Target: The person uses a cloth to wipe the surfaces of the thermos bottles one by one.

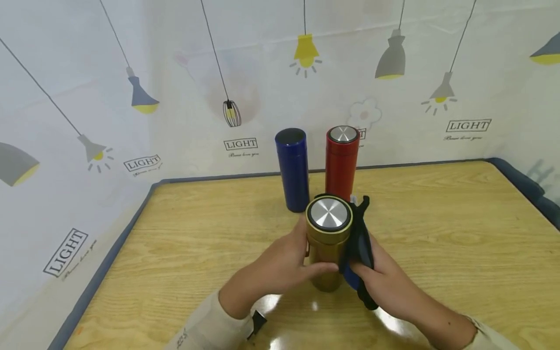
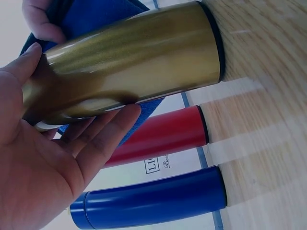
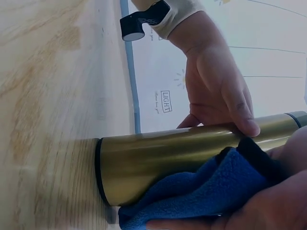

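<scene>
A gold vacuum flask (image 1: 327,250) with a shiny silver lid top stands upright near the middle of the table, its base at the wood. My left hand (image 1: 280,262) grips its left side, thumb across the front and fingers round the back. On the flask's right side, my right hand (image 1: 387,284) holds a blue cloth with black edging (image 3: 192,196) against the body. The cloth hides part of the flask and some right-hand fingers. Behind stand a blue flask (image 1: 294,175) and a red flask (image 1: 341,167), both upright and untouched by either hand.
The wooden table (image 1: 197,233) has a blue-grey border along its edges. A white sheet (image 1: 271,87) printed with hanging lamps rises behind and at the sides. A small black device (image 3: 139,21) is worn at the left wrist.
</scene>
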Motion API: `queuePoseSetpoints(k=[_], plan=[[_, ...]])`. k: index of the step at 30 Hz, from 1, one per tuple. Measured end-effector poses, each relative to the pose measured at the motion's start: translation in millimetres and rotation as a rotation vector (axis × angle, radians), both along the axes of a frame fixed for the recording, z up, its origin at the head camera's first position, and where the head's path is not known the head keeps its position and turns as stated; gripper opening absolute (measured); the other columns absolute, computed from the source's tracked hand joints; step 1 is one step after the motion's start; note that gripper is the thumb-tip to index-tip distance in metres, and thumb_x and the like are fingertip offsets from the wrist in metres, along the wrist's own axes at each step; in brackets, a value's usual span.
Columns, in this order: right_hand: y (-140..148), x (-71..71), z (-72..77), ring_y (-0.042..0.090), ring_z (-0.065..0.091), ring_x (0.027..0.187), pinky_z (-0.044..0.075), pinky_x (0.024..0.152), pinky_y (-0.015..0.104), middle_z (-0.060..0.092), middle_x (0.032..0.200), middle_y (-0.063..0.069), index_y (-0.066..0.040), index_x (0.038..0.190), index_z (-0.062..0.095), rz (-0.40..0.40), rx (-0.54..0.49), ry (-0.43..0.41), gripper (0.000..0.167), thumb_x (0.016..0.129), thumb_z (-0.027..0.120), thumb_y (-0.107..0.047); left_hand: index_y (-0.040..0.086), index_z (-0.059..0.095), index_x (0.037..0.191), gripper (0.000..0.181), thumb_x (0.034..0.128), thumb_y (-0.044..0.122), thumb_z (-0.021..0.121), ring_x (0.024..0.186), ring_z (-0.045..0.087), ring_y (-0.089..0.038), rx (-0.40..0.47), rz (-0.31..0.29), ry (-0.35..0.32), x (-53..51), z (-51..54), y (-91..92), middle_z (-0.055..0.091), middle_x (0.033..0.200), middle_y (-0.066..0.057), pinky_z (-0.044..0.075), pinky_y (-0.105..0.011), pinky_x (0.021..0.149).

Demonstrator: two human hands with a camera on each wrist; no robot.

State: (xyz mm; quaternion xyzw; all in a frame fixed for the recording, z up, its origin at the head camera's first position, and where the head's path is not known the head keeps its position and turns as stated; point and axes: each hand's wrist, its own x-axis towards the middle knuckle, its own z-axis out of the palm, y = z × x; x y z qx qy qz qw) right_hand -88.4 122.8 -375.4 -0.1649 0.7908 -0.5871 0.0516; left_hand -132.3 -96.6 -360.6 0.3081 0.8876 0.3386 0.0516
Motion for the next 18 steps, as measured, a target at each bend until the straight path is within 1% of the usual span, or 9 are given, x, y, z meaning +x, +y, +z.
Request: queuePoseSetpoints(k=[2,4,7,8,9,12,15,16,18], plan=[[0,0.9,0.5,0.033,0.047,0.134,0.042,0.098,0.015,0.046,0.15,0.018,-0.01,0.158,0.02,-0.002,0.0,-0.022,0.062,0.102,0.046,-0.005,0.026,0.01,0.156,0.098,0.0858,0.05,0.075,0.102,0.063,-0.013,0.001,-0.002,-0.005,0.0,0.2,-0.3,0.057,0.139,-0.005,0.054,-0.025,0.082],[0,1.6,2.0,0.034,0.045,0.135,0.041,0.1,0.015,0.043,0.152,0.018,-0.011,0.158,0.02,-0.014,0.006,-0.017,0.061,0.103,0.046,-0.007,0.026,0.01,0.156,0.098,0.0858,0.05,0.075,0.102,0.063,-0.013,-0.001,-0.002,-0.01,0.1,0.3,-0.5,0.057,0.139,-0.006,0.054,-0.025,0.081],[1,2.9,6.0,0.031,0.046,0.135,0.041,0.1,0.016,0.046,0.151,0.015,-0.013,0.156,0.027,-0.061,0.027,0.022,0.054,0.105,0.046,-0.012,0.026,0.01,0.156,0.099,0.0857,0.05,0.075,0.1,0.063,-0.014,-0.006,-0.001,-0.011,-0.2,0.7,-0.5,0.058,0.137,-0.007,0.053,-0.025,0.08],[1,3.5,7.4,0.03,0.049,0.133,0.043,0.099,0.017,0.049,0.148,0.015,-0.013,0.155,0.031,-0.075,0.029,0.04,0.051,0.106,0.046,-0.014,0.026,0.009,0.156,0.099,0.0856,0.05,0.075,0.101,0.063,-0.014,-0.005,0.0,-0.012,-0.3,0.9,-0.5,0.057,0.137,-0.007,0.053,-0.025,0.08],[1,4.4,8.7,0.028,0.051,0.131,0.045,0.098,0.017,0.052,0.145,0.014,-0.012,0.153,0.035,-0.088,0.027,0.052,0.048,0.106,0.046,-0.016,0.027,0.009,0.156,0.1,0.0856,0.05,0.075,0.102,0.063,-0.014,-0.004,0.0,-0.013,-0.5,0.8,-0.6,0.057,0.137,-0.007,0.053,-0.025,0.081],[2,8.1,11.7,0.016,0.06,0.12,0.05,0.092,0.019,0.06,0.134,0.015,-0.007,0.145,0.044,-0.135,0.019,0.07,0.041,0.107,0.046,-0.02,0.027,0.008,0.156,0.1,0.0856,0.05,0.075,0.105,0.063,-0.015,0.001,-0.003,-0.017,-0.7,0.7,-0.8,0.057,0.139,-0.006,0.054,-0.026,0.082],[3,10.5,13.0,0.005,0.062,0.112,0.053,0.088,0.02,0.063,0.13,0.018,-0.002,0.142,0.047,-0.155,-0.021,0.06,0.04,0.108,0.045,-0.021,0.027,0.009,0.156,0.1,0.0858,0.05,0.075,0.109,0.063,-0.015,0.011,-0.007,-0.024,-0.8,0.1,-1.4,0.056,0.141,-0.006,0.054,-0.026,0.083],[3,11.1,13.4,0.002,0.062,0.111,0.054,0.087,0.019,0.063,0.129,0.019,-0.002,0.141,0.048,-0.163,-0.03,0.057,0.039,0.108,0.045,-0.021,0.026,0.009,0.156,0.099,0.0859,0.05,0.075,0.109,0.063,-0.015,0.012,-0.009,-0.024,-0.8,-0.1,-1.6,0.056,0.141,-0.006,0.054,-0.026,0.083],[3,11.2,14.2,0.003,0.063,0.108,0.055,0.086,0.02,0.064,0.127,0.019,-0.001,0.139,0.05,-0.181,-0.042,0.048,0.038,0.108,0.045,-0.021,0.026,0.009,0.156,0.099,0.0861,0.05,0.075,0.108,0.063,-0.015,0.008,-0.01,-0.024,-0.7,-0.3,-1.9,0.056,0.141,-0.006,0.054,-0.026,0.082]])
